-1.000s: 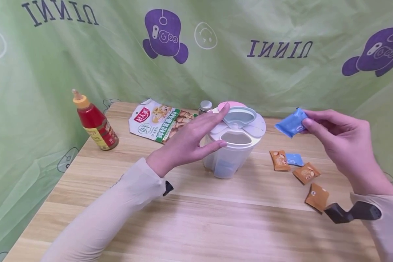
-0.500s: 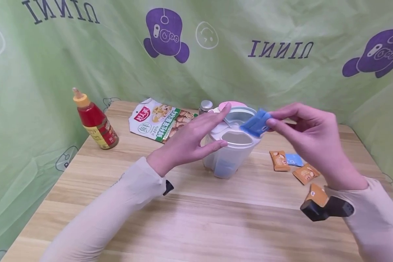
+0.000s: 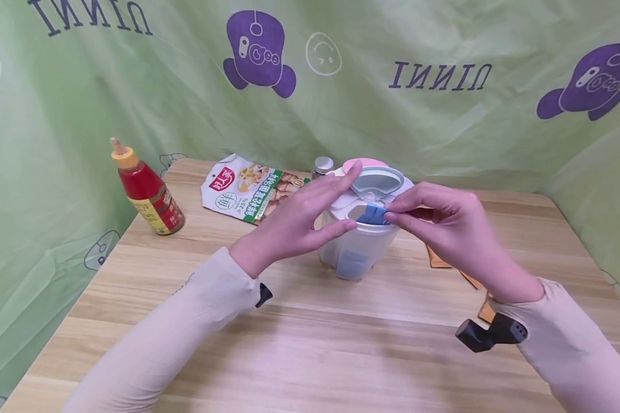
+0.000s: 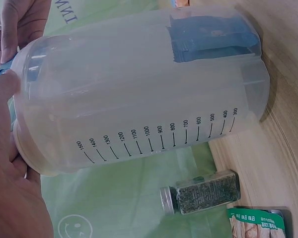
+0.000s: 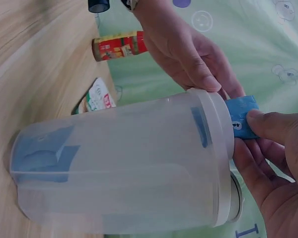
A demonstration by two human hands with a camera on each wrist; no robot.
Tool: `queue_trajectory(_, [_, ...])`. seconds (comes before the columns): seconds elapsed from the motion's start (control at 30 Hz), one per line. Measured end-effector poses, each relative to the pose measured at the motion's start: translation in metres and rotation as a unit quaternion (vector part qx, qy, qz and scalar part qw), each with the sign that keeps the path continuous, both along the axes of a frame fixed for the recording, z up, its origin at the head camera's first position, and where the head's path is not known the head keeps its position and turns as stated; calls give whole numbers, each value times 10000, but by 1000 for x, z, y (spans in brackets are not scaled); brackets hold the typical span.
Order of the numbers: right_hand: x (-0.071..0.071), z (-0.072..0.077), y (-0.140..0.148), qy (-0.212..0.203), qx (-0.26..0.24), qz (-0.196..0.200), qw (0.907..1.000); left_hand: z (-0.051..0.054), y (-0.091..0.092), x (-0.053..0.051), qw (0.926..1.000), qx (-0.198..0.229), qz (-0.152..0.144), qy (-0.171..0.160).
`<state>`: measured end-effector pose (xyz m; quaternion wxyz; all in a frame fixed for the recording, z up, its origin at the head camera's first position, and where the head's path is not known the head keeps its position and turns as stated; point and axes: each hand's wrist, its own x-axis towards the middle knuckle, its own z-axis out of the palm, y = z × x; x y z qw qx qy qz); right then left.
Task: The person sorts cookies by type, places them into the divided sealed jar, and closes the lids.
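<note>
The right hand (image 3: 446, 221) is pinching a small blue, flat plastic-film packet (image 3: 373, 213) between thumb and fingertips, and the packet is sitting in the front opening of a tall, translucent plastic container (image 3: 379, 244), its lower end showing blurrily through the wall under the rim while its upper end is standing out above. The left hand (image 3: 305, 215) is holding its thumb and fingers spread wide, touching the edge of the white plastic lid (image 3: 347, 199) at one side. The packet is looking light and soft, its thin film probably slick and crinkling easily; whatever is inside is remaining hidden, so a gentle pinch is seeming wiser than a squeeze. The upper end, clear of the opening, is offering the best hold, since fingers lower down would likely be crowding the rim. The container is standing upright on the wood-grain table (image 3: 289, 355) and is appearing stiff but fairly light, with only blue packaging (image 4: 213, 37) visibly lying at its bottom, so a push against the lid could be tipping it; the rim is giving the steadiest place for the spread hand.
</note>
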<state>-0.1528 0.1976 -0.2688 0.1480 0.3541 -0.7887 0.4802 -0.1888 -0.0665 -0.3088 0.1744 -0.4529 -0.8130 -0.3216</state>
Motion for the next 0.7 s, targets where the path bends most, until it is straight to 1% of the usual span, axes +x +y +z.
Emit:
queue_trajectory(0.17, [-2, -1, -2, 166, 181, 72, 9997, 1, 1, 0, 10000, 7, -5, -42])
queue_trajectory(0.3, [-2, -2, -2, 494, 515, 124, 9974, 1, 1, -1, 9999, 39, -10, -103])
queue_trajectory(0.4, [-3, -3, -1, 812, 809, 135, 9933, 1, 0, 0, 9999, 65, -2, -152])
queue_trajectory(0.5, [-3, -3, 0, 1012, 1032, 138, 9894, 1, 0, 1, 9998, 71, -7, -160])
queue_trajectory(0.7, [-2, -3, 1, 1250, 1456, 121, 9813, 0, 0, 1, 9998, 102, -57, -137])
